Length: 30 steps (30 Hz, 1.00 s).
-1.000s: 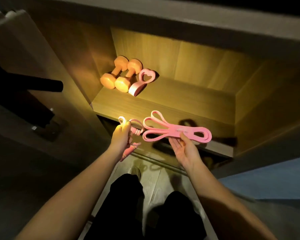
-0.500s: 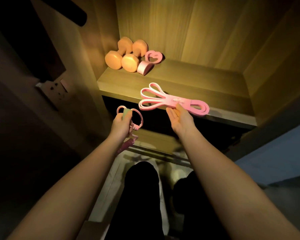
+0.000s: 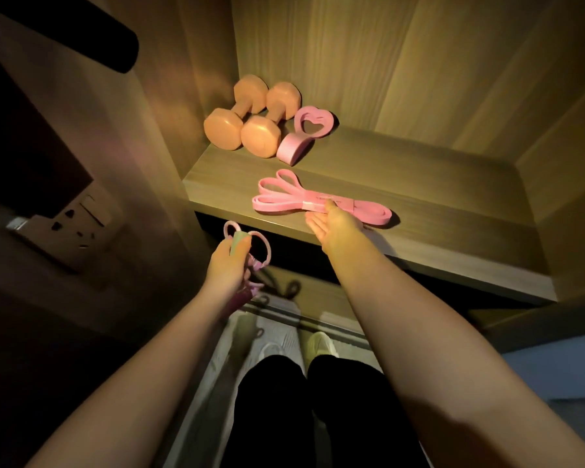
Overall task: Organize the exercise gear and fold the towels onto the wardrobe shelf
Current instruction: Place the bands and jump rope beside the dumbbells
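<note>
Two hands: R hand (image 3: 338, 228) flat, fingers straight, touching pink band (image 3: 374, 214) on shelf (image 3: 453, 204); L hand (image 3: 228, 265) grips prob. skipping rope (image 3: 238, 239).

Bare forearms (image 3: 402, 319) – black trousers (image 3: 274, 417) on both legs, pale whitish shoes (image 3: 320, 344) on the feet

At eleven o'clock on the tan wood-grain shelf (image 3: 453, 197) lie peach-orange dumbbells (image 3: 260, 136) and a pink heart-cutout ring (image 3: 313, 121). The band (image 3: 318, 204) is pink. The looped cord (image 3: 238, 239) at its seven o'clock is pink, green-handled.
</note>
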### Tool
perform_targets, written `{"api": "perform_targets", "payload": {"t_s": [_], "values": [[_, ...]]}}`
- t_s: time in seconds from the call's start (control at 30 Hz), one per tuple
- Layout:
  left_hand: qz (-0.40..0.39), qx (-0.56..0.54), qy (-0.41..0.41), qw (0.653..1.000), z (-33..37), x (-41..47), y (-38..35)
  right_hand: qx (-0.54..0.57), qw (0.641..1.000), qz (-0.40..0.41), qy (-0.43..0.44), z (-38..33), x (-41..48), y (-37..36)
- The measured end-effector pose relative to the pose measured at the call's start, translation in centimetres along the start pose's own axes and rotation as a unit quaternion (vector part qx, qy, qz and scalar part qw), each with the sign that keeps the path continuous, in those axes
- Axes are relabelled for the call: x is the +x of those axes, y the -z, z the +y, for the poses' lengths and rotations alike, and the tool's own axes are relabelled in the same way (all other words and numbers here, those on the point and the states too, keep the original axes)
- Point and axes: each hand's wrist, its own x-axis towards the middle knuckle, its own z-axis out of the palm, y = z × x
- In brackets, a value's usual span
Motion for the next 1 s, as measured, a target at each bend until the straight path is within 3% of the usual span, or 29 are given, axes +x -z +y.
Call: {"api": "perform_targets", "payload": {"t_s": [0.13,0.2,0.23,0.3,0.33,0.37,0.47,0.57,0.63,0.83,1.0], "values": [[0.000,0.018,-0.016,1.000,-0.4,0.2,0.5,-0.204,0.979,-0.012,-0.008,-0.3,-0.7,1.3],[-0.005,-0.009,-0.001,1.000,-0.6,0.0,0.6,-0.367,0.924,0.042,0.098,-0.7,-1.4,2.3],[-0.004,0.003,-0.005,1.000,-0.8,0.1,0.8,-0.471,0.857,0.075,0.194,-1.2,-1.4,2.9],[0.000,0.066,-0.024,0.998,-0.8,0.1,1.0,-0.639,0.660,0.116,0.378,-2.0,-1.7,4.0],[0.002,0.086,-0.029,0.996,-0.7,0.1,1.2,-0.677,0.592,0.113,0.423,-2.4,-1.8,4.2],[0.004,0.092,-0.030,0.995,-0.6,0.2,1.3,-0.702,0.549,0.097,0.442,-2.8,-1.5,4.3],[-0.002,0.097,-0.027,0.995,-0.2,0.6,1.8,-0.772,0.487,0.016,0.409,-3.9,0.1,4.2],[-0.018,0.047,0.001,0.999,-0.1,0.5,2.3,-0.803,0.465,-0.043,0.371,-4.8,1.4,4.0],[-0.019,0.002,0.011,1.000,-0.3,0.4,2.8,-0.789,0.477,-0.071,0.381,-5.1,2.1,3.8],[0.013,0.098,-0.017,0.995,-0.7,1.7,4.4,-0.749,0.497,-0.108,0.425,-2.9,3.6,0.6],[0.015,-0.004,0.002,1.000,-0.3,1.4,4.2,-0.743,0.494,-0.123,0.435,-1.1,4.8,-3.4]]}}
